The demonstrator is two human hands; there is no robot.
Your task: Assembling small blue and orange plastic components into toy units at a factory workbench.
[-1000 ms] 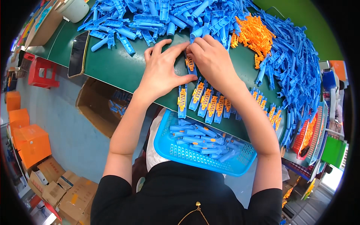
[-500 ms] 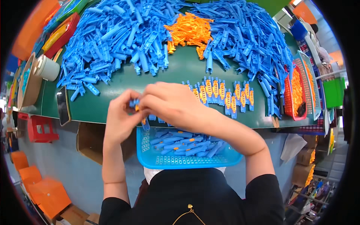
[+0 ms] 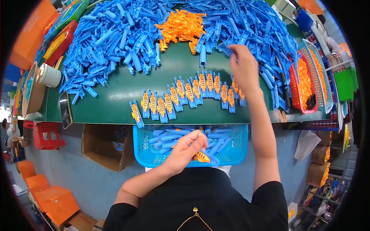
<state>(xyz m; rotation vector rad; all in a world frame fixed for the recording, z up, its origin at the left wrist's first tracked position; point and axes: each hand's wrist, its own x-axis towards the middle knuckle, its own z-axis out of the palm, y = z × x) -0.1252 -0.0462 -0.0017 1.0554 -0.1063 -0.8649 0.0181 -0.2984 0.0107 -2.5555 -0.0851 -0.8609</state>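
Observation:
My left hand (image 3: 185, 152) is closed on a blue plastic shell with an orange ribbed insert (image 3: 203, 156), held over the near edge of the blue basket (image 3: 185, 162). Out at the right-hand pile of blue shells (image 3: 246, 27), my right hand (image 3: 245, 69) pinches a blue plastic shell (image 3: 225, 48), partly blurred. Below that hand, a wavy row of blue shells with orange inserts (image 3: 189, 92) lies across the green table (image 3: 104, 109); my right wrist and forearm cover part of its right end. Several blue pieces (image 3: 169, 138) fill the basket, some with orange spots.
Another heap of blue shells (image 3: 115, 34) covers the far left, with orange inserts (image 3: 181, 25) piled between the heaps. A phone (image 3: 65, 109) and a white cup (image 3: 49, 75) lie at left. A red basket of orange parts (image 3: 304, 86) stands right. Under the table sits a cardboard box (image 3: 102, 148).
My hands, together at the table edge before, are apart. The left came down over the basket with the blue shell and orange insert; the right reached out to the right-hand pile, uncovering the row.

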